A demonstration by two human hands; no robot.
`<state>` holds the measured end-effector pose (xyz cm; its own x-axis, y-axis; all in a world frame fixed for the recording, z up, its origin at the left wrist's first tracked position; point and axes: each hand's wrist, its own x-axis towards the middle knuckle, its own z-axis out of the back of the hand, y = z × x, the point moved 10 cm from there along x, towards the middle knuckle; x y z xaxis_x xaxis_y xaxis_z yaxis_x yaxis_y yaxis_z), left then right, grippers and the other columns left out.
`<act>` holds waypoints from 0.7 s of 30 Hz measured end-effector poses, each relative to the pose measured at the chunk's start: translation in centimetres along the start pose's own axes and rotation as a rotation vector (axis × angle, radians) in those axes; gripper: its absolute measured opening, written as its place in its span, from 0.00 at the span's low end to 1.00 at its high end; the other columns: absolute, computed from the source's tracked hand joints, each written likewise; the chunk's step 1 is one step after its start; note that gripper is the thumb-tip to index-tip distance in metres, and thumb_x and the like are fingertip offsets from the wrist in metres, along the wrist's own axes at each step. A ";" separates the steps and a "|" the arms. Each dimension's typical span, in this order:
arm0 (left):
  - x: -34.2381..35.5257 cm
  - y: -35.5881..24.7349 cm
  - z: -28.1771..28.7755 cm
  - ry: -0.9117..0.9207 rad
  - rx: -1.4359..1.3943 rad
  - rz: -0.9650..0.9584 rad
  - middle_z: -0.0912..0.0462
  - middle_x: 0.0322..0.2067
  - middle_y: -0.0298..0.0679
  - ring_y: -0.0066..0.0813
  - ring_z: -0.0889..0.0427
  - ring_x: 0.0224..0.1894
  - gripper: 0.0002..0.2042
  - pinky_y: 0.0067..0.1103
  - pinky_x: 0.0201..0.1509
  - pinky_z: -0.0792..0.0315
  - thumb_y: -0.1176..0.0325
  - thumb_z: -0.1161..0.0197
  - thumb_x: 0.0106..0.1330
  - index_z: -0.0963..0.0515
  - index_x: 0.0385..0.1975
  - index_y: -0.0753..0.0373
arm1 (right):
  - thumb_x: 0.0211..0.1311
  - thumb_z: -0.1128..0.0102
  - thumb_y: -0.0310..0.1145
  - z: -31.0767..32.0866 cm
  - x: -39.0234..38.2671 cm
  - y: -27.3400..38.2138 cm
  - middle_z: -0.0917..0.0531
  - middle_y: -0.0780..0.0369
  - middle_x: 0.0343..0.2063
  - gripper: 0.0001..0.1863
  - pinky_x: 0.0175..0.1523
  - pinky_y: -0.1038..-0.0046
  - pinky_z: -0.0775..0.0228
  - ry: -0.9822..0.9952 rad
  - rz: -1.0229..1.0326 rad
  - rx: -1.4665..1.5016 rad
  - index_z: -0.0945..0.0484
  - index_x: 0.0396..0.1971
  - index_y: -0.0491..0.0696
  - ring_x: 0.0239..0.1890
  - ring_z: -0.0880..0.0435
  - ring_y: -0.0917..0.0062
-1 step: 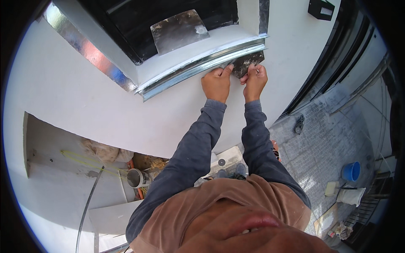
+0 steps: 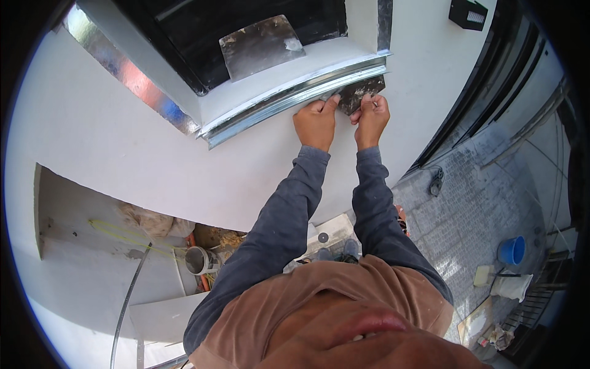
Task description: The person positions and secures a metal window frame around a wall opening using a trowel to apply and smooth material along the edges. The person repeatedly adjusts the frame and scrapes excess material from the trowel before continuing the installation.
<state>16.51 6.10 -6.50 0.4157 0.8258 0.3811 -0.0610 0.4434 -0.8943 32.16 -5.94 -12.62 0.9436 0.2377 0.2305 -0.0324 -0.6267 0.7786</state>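
Note:
Below a silvery ledge moulding (image 2: 295, 92) on the white wall, both my hands are raised to a dark, smeared flat plate (image 2: 359, 93). My right hand (image 2: 372, 121) pinches the plate's lower right edge between thumb and fingers. At its left edge, my left hand (image 2: 314, 125) is closed with the thumb against it; the fingertips are partly hidden beneath the moulding. The plate's upper edge lies close under the moulding, and I cannot tell whether they touch. A second dark plate (image 2: 261, 49), with a pale smear at its corner, leans on the sill above.
Shiny foil-like tape (image 2: 132, 74) runs along the wall's left corner. A black box (image 2: 468, 15) is fixed to the wall at upper right. Below stand a grey bucket (image 2: 198, 261) on the left and a blue bucket (image 2: 511, 250) on the paving (image 2: 458, 203).

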 end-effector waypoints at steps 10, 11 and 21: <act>-0.5 -1.6 2.2 -0.177 -0.191 -0.182 0.39 0.13 0.33 0.18 0.44 0.20 0.22 0.25 0.21 0.45 0.65 0.27 0.66 0.30 0.16 0.69 | 0.73 0.41 0.27 -1.8 -0.4 -0.2 0.26 0.65 0.16 0.10 0.14 0.78 0.43 0.012 -0.024 -0.008 0.32 0.32 0.49 0.11 0.32 0.83; -0.6 -1.7 2.6 -0.187 -0.176 -0.188 0.39 0.13 0.33 0.18 0.44 0.20 0.22 0.25 0.21 0.45 0.65 0.27 0.66 0.30 0.16 0.69 | 0.73 0.41 0.27 -2.0 -0.6 -0.2 0.26 0.65 0.17 0.10 0.14 0.78 0.43 0.011 -0.022 0.006 0.33 0.32 0.49 0.11 0.32 0.83; -0.9 -1.6 5.6 -0.229 -0.187 -0.185 0.37 0.13 0.32 0.17 0.43 0.21 0.20 0.24 0.22 0.43 0.67 0.27 0.66 0.28 0.17 0.69 | 0.73 0.42 0.27 -3.9 -2.9 -1.0 0.26 0.65 0.17 0.12 0.14 0.80 0.44 0.055 -0.071 -0.018 0.34 0.30 0.48 0.11 0.32 0.85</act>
<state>11.14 6.63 -4.12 0.1879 0.8034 0.5650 0.1727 0.5392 -0.8243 28.16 -3.12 -11.74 0.9242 0.3219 0.2056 0.0278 -0.5935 0.8043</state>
